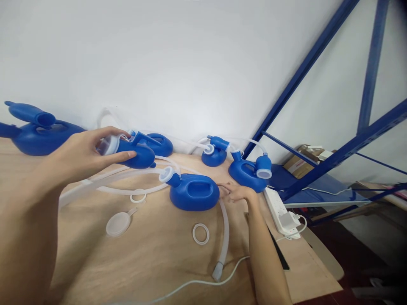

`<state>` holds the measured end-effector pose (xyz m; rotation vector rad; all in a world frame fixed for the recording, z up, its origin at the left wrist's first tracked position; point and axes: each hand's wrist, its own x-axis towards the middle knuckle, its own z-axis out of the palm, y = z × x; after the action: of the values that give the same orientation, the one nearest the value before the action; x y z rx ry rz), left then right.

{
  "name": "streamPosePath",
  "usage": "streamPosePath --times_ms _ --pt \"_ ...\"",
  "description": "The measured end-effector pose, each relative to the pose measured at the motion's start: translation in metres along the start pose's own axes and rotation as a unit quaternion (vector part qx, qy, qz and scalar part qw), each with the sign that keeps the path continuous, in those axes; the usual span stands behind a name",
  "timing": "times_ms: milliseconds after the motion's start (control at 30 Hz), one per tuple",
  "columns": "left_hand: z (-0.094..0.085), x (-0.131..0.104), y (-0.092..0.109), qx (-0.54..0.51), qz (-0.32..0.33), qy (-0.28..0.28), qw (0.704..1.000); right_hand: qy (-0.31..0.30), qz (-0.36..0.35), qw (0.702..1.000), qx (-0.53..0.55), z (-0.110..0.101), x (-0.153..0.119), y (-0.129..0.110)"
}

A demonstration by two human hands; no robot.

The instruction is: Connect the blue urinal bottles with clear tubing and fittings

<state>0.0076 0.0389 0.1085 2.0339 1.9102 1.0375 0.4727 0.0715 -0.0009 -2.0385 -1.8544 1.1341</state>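
Note:
My left hand (92, 148) grips a blue urinal funnel (140, 156) in the air, thumb along its near side. A clear, white-rimmed cap (110, 145) sits at the funnel's left end, partly under my fingers. Below and to the right, a blue urine bottle (193, 192) lies on the table with a translucent white cap (166, 174) on its neck. At that bottle's right end is my right hand (237, 192), fingers stretched apart and the tips against or right beside it. A clear hose (225, 233) runs from near those fingers toward me, ending in a grey connector (218, 271).
Other blue bottles stand at the left (47, 137), at the back (214, 156) and at the right (244, 171). A white lid (117, 223) and a white ring (201, 234) lie in front. A power strip (281, 214) lines the right edge, beside a blue shelf frame (318, 169).

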Motion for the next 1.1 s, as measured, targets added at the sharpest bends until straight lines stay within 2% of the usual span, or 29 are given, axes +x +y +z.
streamPosePath --times_ms 67,133,267,400,467,567,667,733,800,867,1000,1100 --pt "-0.001 0.0 -0.001 0.006 -0.004 0.002 1.0 -0.076 0.033 0.997 0.003 0.004 0.002 0.002" --pt "-0.003 0.0 -0.001 0.011 -0.01 -0.002 1.0 -0.102 0.038 0.993 0.042 0.012 0.006 0.0" --pt "-0.005 0.0 0.0 0.014 -0.011 -0.004 1.0 -0.011 0.01 0.993 0.118 0.019 0.01 -0.007" --pt "-0.006 -0.005 0.003 -0.008 -0.018 0.044 0.999 0.062 -0.043 0.978 0.195 -0.002 -0.004 -0.015" --pt "-0.006 -0.008 0.006 -0.03 -0.022 0.059 0.998 0.083 -0.093 0.953 0.276 -0.016 -0.014 -0.02" --pt "-0.005 -0.016 0.012 -0.08 -0.01 0.094 0.992 0.121 -0.173 0.9 0.381 -0.03 -0.026 -0.029" --pt "-0.001 -0.025 0.022 -0.131 0.061 0.126 0.981 0.16 -0.237 0.864 0.414 -0.031 -0.035 -0.044" --pt "0.004 -0.031 0.028 -0.174 0.134 0.129 0.967 0.171 -0.286 0.842 0.425 -0.023 -0.044 -0.059" --pt "0.011 -0.036 0.034 -0.213 0.199 0.128 0.948 0.158 -0.318 0.835 0.42 -0.011 -0.056 -0.077" --pt "0.018 -0.04 0.038 -0.235 0.24 0.111 0.935 0.15 -0.351 0.822 0.422 0.006 -0.07 -0.097" --pt "0.026 -0.046 0.044 -0.262 0.268 0.088 0.923 0.13 -0.39 0.793 0.45 0.043 -0.091 -0.127" --pt "0.024 -0.05 0.047 -0.267 0.255 0.113 0.923 0.199 -0.385 0.747 0.504 0.059 -0.09 -0.135"
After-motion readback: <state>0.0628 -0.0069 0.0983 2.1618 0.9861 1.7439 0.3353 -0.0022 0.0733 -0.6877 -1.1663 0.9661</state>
